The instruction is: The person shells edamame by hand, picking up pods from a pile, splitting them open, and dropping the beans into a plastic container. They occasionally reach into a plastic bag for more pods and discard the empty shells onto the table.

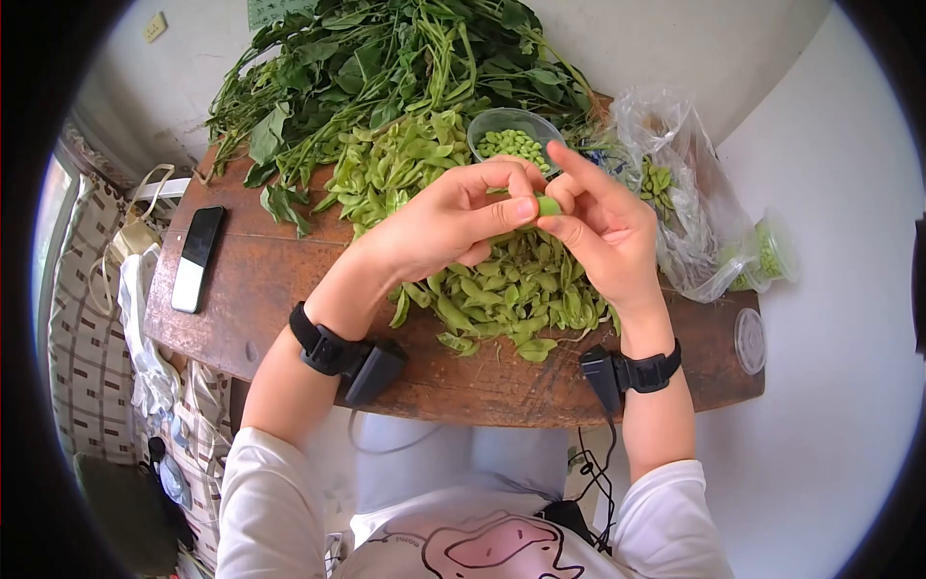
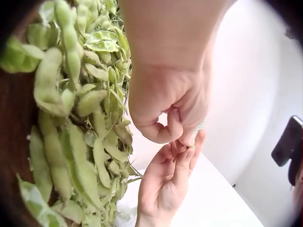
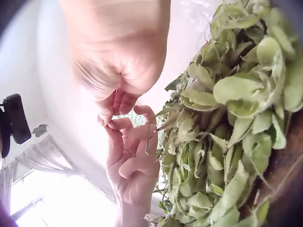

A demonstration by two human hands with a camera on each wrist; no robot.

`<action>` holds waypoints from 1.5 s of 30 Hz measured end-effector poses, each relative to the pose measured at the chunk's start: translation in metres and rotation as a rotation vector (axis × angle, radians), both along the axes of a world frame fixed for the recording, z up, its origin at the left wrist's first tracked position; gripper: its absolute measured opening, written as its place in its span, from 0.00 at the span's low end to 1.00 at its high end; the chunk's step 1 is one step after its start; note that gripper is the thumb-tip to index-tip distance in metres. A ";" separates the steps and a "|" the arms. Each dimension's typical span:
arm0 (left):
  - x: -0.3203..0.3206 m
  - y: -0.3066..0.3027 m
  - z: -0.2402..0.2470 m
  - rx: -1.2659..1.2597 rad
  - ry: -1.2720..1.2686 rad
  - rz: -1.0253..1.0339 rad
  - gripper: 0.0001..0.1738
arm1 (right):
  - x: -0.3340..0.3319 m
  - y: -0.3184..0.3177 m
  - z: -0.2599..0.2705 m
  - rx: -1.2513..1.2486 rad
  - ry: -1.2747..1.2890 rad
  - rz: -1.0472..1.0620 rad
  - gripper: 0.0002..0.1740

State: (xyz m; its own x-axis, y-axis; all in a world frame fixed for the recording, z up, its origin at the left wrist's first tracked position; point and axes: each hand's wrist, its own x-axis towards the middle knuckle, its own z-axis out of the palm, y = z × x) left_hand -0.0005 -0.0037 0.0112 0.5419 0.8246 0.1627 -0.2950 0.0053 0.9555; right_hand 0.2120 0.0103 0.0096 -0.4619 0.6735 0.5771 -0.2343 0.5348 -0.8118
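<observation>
My left hand (image 1: pixel 453 217) pinches a small green soybean pod (image 1: pixel 548 206) between thumb and fingers. From the other side, my right hand (image 1: pixel 612 236) holds the same pod by its thumb and a bent finger, while another finger points up. In the left wrist view the fingertips of both hands meet, hiding most of the pod. Just behind the hands stands a clear plastic tub (image 1: pixel 475 135) with shelled green beans (image 1: pixel 511 145) inside. Under and around the hands spreads a heap of soybean pods (image 1: pixel 502 299), some split and flat.
Leafy uprooted stalks (image 1: pixel 376 68) pile up along the back of the wooden table (image 1: pixel 260 309). A phone (image 1: pixel 200 259) lies at left. To the right are a clear plastic bag (image 1: pixel 685 193), a tipped container of beans (image 1: pixel 772 253) and a round lid (image 1: pixel 749 341) near the edge.
</observation>
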 end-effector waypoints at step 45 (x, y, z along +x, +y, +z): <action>0.021 0.009 -0.022 1.147 0.457 1.053 0.07 | -0.022 0.006 -0.012 1.067 -0.397 -0.800 0.12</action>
State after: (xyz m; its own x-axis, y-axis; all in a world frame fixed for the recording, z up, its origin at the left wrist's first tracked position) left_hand 0.0202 0.0049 -0.0111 0.0189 0.4069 0.9133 0.5879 -0.7434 0.3190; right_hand 0.1903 0.0159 -0.0027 -0.4169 0.1516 0.8962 0.5734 0.8089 0.1299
